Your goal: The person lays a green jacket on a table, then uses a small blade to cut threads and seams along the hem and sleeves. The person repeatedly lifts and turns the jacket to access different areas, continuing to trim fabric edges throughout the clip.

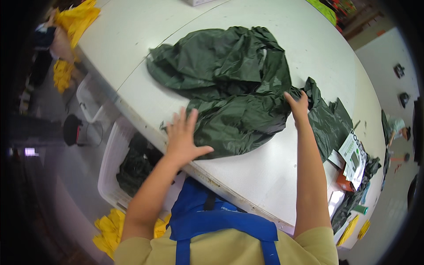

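A dark green, thin and shiny garment [238, 119], which looks like rain trousers, lies crumpled on the white table with two leg-like parts reaching left. My left hand [183, 139] is spread at the left end of the nearer part, by the table's edge, its fingertips at the fabric. At the garment's right end is my right hand [300, 107], thumb and forefinger apart against the cloth; its other fingers barely show. Just right of that hand lies another dark green piece of fabric [331, 123].
The white table [260, 176] has a curved-looking near edge. A white bin [108, 176] below it at left holds dark fabric. Yellow cloth [110, 229] lies low at left. At right are a printed white package [352, 157] and an orange box [344, 181]. Another person stands far left.
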`<action>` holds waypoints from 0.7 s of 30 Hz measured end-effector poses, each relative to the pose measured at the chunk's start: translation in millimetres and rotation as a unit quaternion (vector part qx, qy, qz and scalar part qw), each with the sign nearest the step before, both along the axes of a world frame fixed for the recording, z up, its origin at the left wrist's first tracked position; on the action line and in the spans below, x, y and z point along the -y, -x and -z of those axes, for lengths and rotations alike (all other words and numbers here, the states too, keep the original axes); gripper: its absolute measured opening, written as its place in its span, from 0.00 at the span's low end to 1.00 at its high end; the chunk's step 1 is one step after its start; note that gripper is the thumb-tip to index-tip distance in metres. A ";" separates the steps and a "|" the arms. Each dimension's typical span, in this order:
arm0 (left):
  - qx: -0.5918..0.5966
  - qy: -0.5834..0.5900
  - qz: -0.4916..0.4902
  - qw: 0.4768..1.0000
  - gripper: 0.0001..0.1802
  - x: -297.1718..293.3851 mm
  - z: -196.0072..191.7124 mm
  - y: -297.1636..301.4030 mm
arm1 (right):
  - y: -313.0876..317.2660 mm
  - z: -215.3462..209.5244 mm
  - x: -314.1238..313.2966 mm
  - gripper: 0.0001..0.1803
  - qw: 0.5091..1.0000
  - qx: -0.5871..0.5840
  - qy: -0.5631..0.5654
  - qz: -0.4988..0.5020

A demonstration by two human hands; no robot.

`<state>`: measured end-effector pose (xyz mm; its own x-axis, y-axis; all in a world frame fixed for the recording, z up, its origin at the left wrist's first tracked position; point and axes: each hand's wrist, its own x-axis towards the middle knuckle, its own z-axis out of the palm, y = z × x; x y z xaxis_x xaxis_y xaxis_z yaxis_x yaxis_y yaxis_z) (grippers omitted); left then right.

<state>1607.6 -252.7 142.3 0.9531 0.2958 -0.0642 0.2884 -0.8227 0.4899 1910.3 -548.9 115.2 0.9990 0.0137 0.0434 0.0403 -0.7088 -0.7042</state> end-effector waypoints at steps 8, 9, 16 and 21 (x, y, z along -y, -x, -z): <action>-0.029 0.072 0.063 0.995 0.63 -31.5 -0.5 -95.7 | 13.8 -43.9 -19.7 0.29 0.959 -0.165 -0.160 -0.167; 0.038 -0.037 0.057 0.997 0.66 -33.1 -3.6 -117.4 | 34.5 -58.7 -19.8 0.26 0.963 -0.123 -0.169 -0.168; -0.062 -0.091 0.075 0.991 0.37 -88.5 39.9 -228.0 | 102.8 -120.2 83.2 0.39 0.847 0.065 -0.528 0.007; 0.178 0.256 -0.093 0.946 0.17 -186.4 0.2 -255.5 | 135.6 -86.2 182.3 0.33 0.827 0.096 -0.538 0.135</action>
<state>1863.2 -66.4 142.0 0.8753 0.4782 0.0715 0.1463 -0.4028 0.9035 1774.7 -731.1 201.4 0.9328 -0.3576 0.0442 0.1674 0.3216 -0.9320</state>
